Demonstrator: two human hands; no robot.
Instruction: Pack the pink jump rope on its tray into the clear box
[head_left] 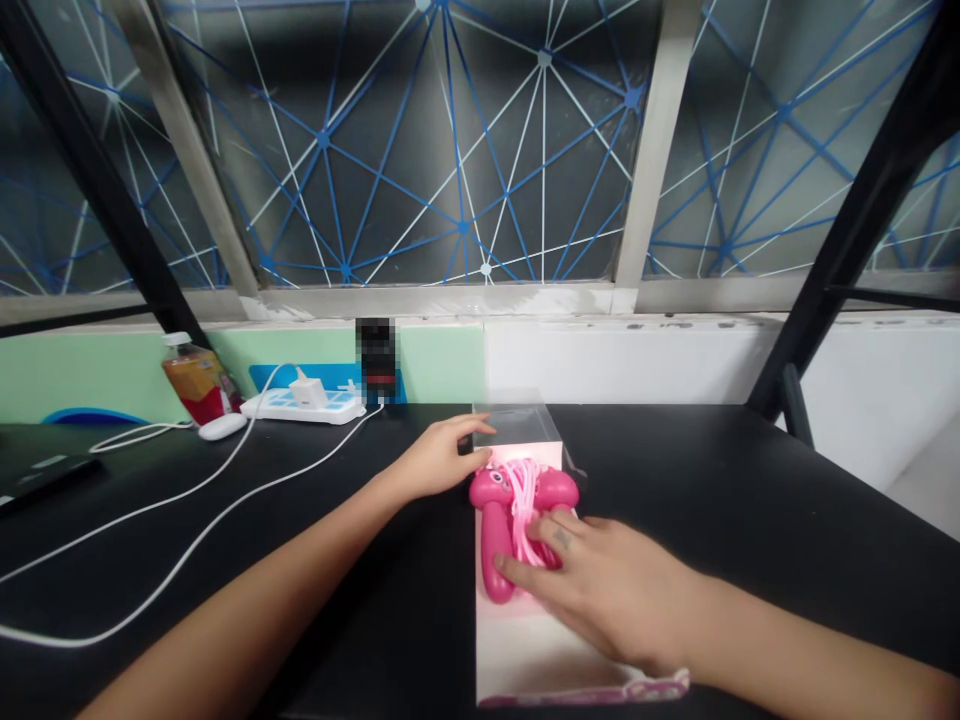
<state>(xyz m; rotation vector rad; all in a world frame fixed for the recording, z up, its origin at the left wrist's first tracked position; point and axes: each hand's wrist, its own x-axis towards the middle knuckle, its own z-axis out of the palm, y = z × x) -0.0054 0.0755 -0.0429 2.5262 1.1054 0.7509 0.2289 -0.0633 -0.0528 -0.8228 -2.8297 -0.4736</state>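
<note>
- Beyond the far edge of the black bench (750,520), a window (420,150) patterned with a blue and white net is seen, crossed by black struts (97,170) and set above a green wall panel (442,360) and a white wall panel (622,360).
- Toward the far left of the bench, a plastic bottle of orange drink (196,380) is placed near a white power strip (300,405), into which a white charger (309,392) is plugged. A dark object (375,360) just behind the strip is pixelated and cannot be identified.
- A white computer mouse (223,426) is placed just in front of the bottle, and a dark laptop (45,475) is partly seen at the left edge.
- Two white cables (180,490) are trailed across the left part of the bench, well left of the hands.
- A pink skipping rope (525,500) is laid on a white card base (525,650) near the bench's middle, with a clear plastic box (517,425) standing just beyond it.
- The box's near left side is touched by the left hand (439,458), its fingers (469,432) pressed together and nothing pinched.
- The rope is partly hidden by the right hand (607,590), its fingers (532,580) spread over the pink handles (495,540); whether a handle is gripped cannot be told.
</note>
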